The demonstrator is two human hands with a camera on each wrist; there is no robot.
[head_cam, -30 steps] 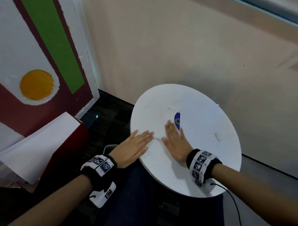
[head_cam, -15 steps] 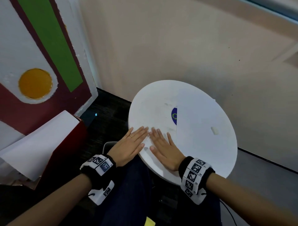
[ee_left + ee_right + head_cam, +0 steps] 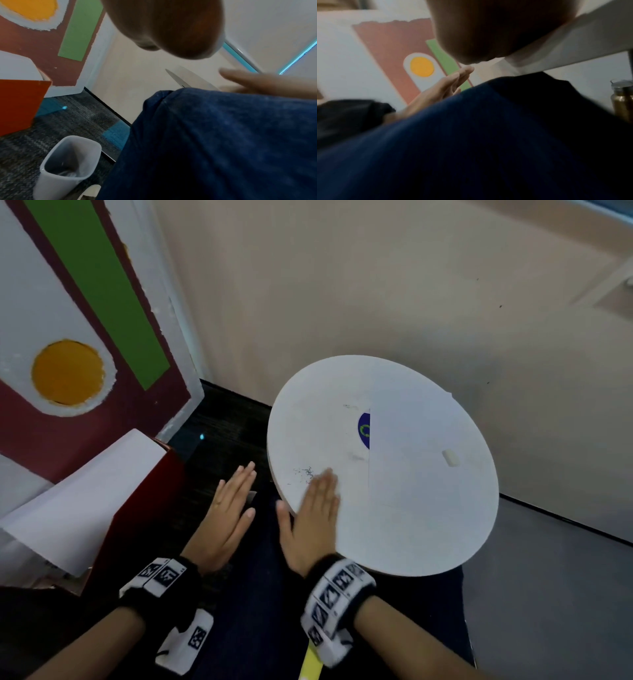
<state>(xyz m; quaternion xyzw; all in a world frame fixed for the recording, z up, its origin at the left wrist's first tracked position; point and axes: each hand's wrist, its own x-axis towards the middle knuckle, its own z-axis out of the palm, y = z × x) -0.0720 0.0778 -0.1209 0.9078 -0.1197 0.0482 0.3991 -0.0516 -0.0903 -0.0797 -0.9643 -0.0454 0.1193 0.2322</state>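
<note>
A round white table (image 3: 325, 412) stands over my lap. A white paper sheet (image 3: 418, 474) covers its right half and hides part of a blue sticker (image 3: 364, 429). A small white eraser (image 3: 450, 457) lies on the sheet. Dark specks (image 3: 306, 472) lie near the table's near-left edge. My right hand (image 3: 310, 496) lies flat and open on the table at that edge, fingertips beside the specks. My left hand (image 3: 239, 491) is open with straight fingers, off the table and left of its rim, holding nothing. It hangs over my blue trouser leg (image 3: 223, 135).
A grey bin (image 3: 68, 162) stands on the dark carpet below my left hand. A red box (image 3: 144, 508) under a white sheet sits at the left, before a painted board (image 3: 68, 337). A beige wall runs behind the table. A metal bottle (image 3: 623, 100) stands at the right.
Both hands have slid across the table toward its near-left edge. The left hand has gone off the rim; the right hand has stopped at the edge.
</note>
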